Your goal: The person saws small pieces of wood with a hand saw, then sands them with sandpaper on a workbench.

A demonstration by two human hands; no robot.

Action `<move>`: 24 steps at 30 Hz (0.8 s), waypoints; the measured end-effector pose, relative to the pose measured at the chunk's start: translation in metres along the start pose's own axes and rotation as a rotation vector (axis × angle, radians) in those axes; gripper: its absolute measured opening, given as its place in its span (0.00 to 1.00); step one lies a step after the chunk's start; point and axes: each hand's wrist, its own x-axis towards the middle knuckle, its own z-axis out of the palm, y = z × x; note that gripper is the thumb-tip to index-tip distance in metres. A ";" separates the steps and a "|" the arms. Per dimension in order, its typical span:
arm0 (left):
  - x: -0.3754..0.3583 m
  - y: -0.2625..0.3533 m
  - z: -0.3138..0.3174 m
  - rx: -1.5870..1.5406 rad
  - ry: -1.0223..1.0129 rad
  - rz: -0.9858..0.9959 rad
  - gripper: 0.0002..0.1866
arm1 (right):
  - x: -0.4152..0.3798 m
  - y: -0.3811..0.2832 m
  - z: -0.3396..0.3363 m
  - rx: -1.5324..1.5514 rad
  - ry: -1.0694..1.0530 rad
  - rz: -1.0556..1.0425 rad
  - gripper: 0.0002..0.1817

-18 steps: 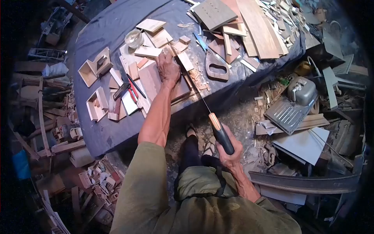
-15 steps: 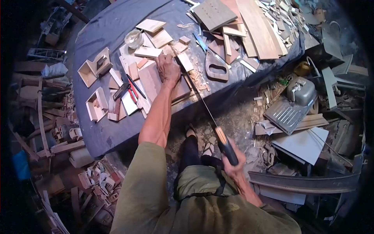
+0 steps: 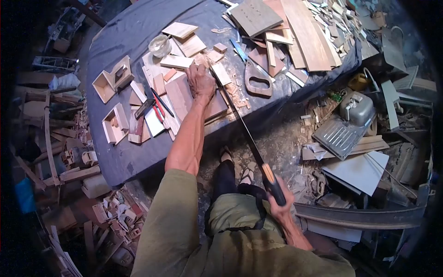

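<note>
My right hand (image 3: 282, 205) is wrapped round the dark handle of a handsaw (image 3: 247, 134). Its long, thin blade slants up and left across the table's front edge, close beside my left hand (image 3: 201, 84). That hand is closed, its curled fingers pressing on wood above a brown board (image 3: 180, 94); the fingertips are partly hidden. Just right of the blade's far end lies a pale wood strip (image 3: 221, 74), with sawdust (image 3: 237, 99) around it. Near the left hand are a pale block (image 3: 176, 62) and a glass jar (image 3: 159, 46).
A second handsaw (image 3: 258, 83) lies right of the work. Left are small wooden boxes (image 3: 114, 123), a hammer (image 3: 146, 106) and red-handled pliers (image 3: 159, 111). Boards (image 3: 307, 37) and offcuts cover the table's far right. A metal sink (image 3: 344, 134) stands among floor clutter.
My right hand has drawn the saw back toward my body, down and slightly right. My left hand stays pressed at nearly the same place.
</note>
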 end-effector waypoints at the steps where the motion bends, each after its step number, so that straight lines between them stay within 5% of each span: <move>1: 0.001 0.000 -0.002 0.001 -0.020 -0.012 0.06 | -0.005 -0.008 -0.006 0.020 -0.008 0.023 0.32; 8: 0.001 -0.004 -0.004 -0.025 -0.049 0.006 0.16 | 0.079 -0.012 0.048 0.120 0.022 -0.013 0.32; 11: 0.000 0.001 -0.009 -0.024 -0.042 0.009 0.18 | 0.053 -0.005 0.036 0.078 0.022 -0.018 0.33; 15: 0.000 0.001 -0.008 0.007 -0.035 -0.021 0.07 | -0.010 0.001 0.001 0.034 -0.033 0.074 0.33; 24: 0.004 -0.003 -0.005 -0.023 0.028 0.066 0.09 | 0.069 -0.013 0.043 0.139 -0.054 0.198 0.33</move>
